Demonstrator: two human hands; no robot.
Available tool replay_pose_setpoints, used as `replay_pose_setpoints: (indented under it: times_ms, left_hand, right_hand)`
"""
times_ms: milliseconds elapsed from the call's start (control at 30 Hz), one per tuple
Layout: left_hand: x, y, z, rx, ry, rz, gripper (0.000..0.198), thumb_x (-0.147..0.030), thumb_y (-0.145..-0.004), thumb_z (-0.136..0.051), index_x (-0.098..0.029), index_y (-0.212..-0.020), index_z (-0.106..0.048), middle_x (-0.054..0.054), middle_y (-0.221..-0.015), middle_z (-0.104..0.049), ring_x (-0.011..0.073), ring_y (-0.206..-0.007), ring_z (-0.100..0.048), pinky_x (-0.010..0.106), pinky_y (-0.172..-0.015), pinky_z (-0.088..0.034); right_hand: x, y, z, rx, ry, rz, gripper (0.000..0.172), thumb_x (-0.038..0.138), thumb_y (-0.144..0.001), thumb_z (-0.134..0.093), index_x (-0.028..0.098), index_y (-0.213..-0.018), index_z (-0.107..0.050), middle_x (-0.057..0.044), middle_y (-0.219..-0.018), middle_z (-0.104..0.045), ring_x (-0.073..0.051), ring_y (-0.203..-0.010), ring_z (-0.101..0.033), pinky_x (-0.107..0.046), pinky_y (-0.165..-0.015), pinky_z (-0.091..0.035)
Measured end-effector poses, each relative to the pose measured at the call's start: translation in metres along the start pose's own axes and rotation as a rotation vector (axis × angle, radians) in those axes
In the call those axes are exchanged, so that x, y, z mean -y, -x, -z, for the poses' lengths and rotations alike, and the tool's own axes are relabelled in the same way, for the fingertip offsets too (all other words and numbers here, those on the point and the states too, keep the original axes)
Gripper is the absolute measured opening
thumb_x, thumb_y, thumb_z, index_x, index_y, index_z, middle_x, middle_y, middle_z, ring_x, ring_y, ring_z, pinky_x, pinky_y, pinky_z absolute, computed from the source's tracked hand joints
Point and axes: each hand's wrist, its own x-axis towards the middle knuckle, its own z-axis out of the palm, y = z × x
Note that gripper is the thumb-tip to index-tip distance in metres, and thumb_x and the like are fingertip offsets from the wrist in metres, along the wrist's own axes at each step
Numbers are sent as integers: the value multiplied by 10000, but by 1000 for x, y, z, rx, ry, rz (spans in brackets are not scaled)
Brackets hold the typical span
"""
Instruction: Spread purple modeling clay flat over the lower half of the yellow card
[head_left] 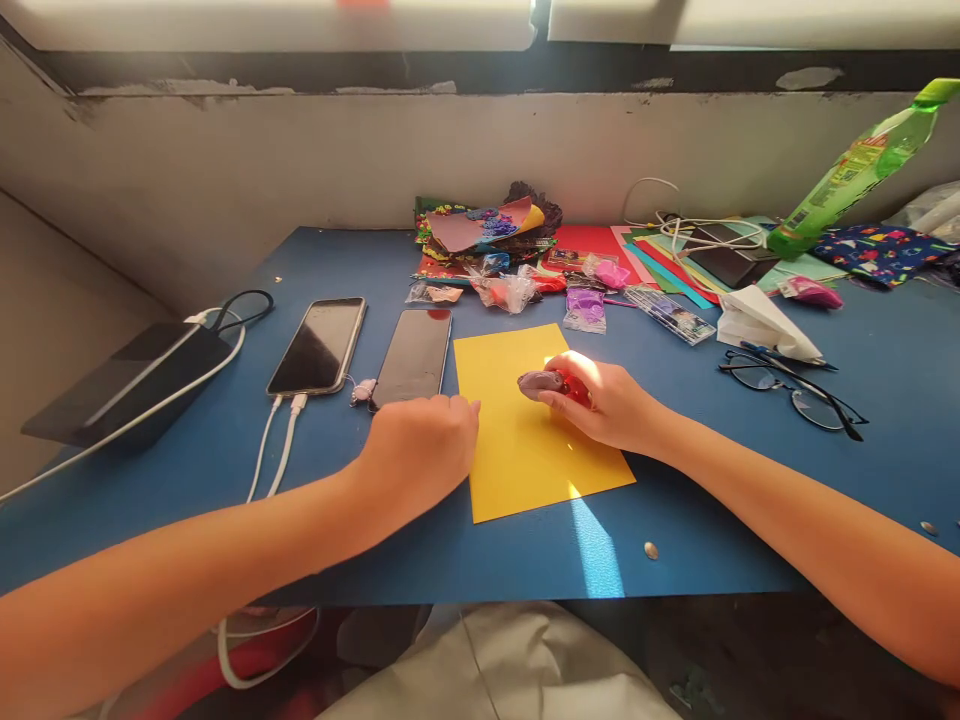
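A sheet of yellow paper (517, 440) lies flat on the blue table, slightly turned. Over its right half, my right hand (604, 400) is closed around a small oval object (541, 385), purple-grey at the left end and shiny red near my palm; its exact kind is unclear. My left hand (424, 445) is curled into a fist at the paper's left edge, knuckles up. Whatever its fingers hold, if anything, is hidden. Just beyond that fist lies a dark phone (415, 350), its near end partly covered by my hand.
Left of it rests a second phone (319, 345) with white cables (281, 440). A dark flat device (135, 385) sits farther left. Eyeglasses (802, 390) and a folded white tissue (769, 325) lie right. Behind are small plastic packets (585, 308), coloured papers and a tilted green bottle (855, 175).
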Motion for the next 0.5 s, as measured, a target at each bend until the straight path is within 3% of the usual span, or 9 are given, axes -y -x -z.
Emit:
replay_pose_setpoints:
  times_ms: [67, 133, 267, 500]
  left_hand:
    - [-8, 14, 1, 90, -93, 15, 476, -186, -971, -296, -81, -698, -672, 120, -550, -599, 219, -485, -608, 260, -400, -117]
    - [-15, 23, 2, 162, -119, -5, 437, -160, -973, -313, -30, -915, -726, 129, -604, -638, 218, -510, -635, 250, -391, -140]
    - [-18, 23, 5, 246, -83, -64, 430, -190, -978, -397, -17, -1333, -566, 134, -752, -701, 228, -662, -694, 247, -415, -287]
    - [-14, 13, 8, 335, -36, -129, 463, -169, -988, -372, -16, -1416, -460, 110, -824, -719, 212, -737, -700, 273, -501, -416]
  right_hand:
    - [1, -1, 1, 4, -7, -13, 131, 303, -904, -496, 188, -967, -501, -22, -727, -631, -126, -576, -545, -225, -535, -383]
    - [4, 0, 2, 5, 2, -14, 134, 315, -907, -491, 193, -960, -498, -16, -729, -626, -119, -557, -525, -224, -525, -371]
    - [10, 1, 3, -2, 64, 35, 154, 349, -938, -464, 200, -960, -493, -19, -748, -635, -124, -563, -535, -229, -523, -376]
    - [-1, -1, 1, -123, 228, 98, 241, 389, -982, -401, 187, -938, -526, -92, -808, -671, -205, -726, -621, -310, -665, -459]
